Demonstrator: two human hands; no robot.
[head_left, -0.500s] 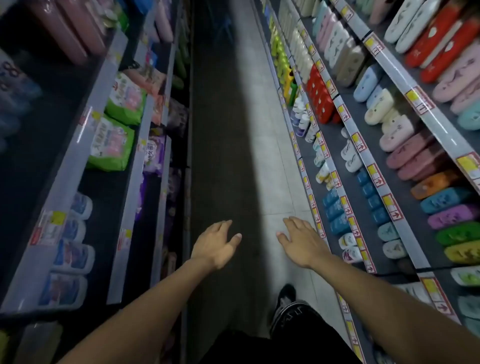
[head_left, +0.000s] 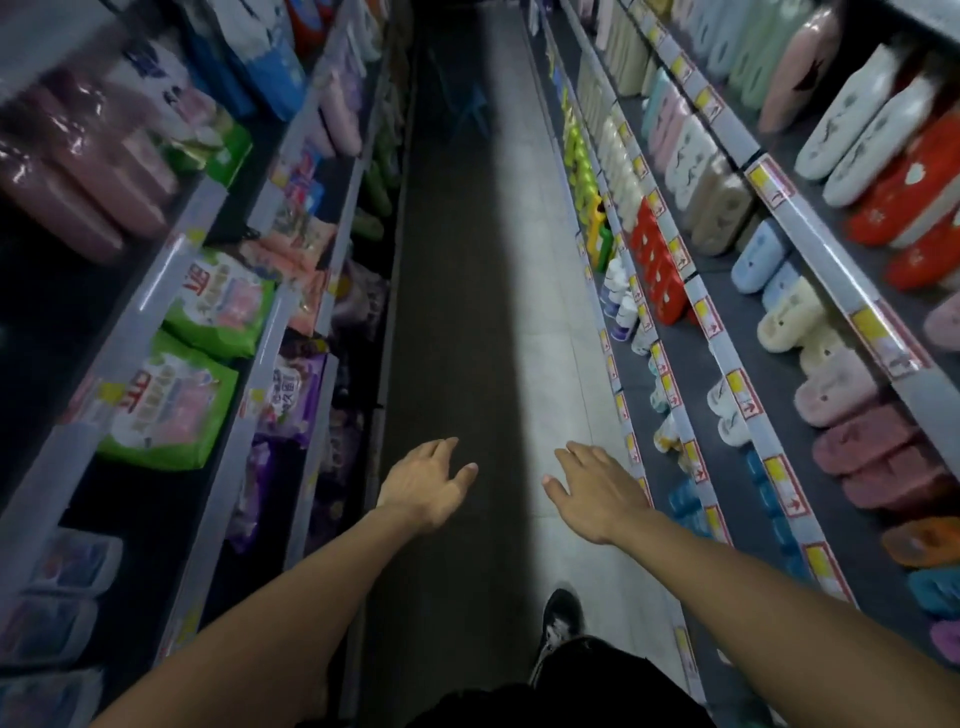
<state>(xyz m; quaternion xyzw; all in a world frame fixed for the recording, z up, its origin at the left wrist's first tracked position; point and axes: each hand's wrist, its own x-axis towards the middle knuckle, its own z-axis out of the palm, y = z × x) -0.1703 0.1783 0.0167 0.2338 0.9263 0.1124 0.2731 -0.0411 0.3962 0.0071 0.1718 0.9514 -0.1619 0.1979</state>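
shop aisle is being walked, both arms held out over the floor (head_left: 493, 312). left hand (head_left: 423, 486) is empty, fingers loosely spread. right hand (head_left: 597, 493) is empty too, fingers straight, near the shelf rail (head_left: 636, 457). nothing is touched. blue packs (head_left: 683, 496) sit nearest the right hand, on the low shelf. step is judged as approach, before any pick; next, an item must be chosen and reached for.

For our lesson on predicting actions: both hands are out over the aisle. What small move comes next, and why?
Probably a step forward: left hand and right hand are open, holding and touching nothing; a shoe is planted ahead.
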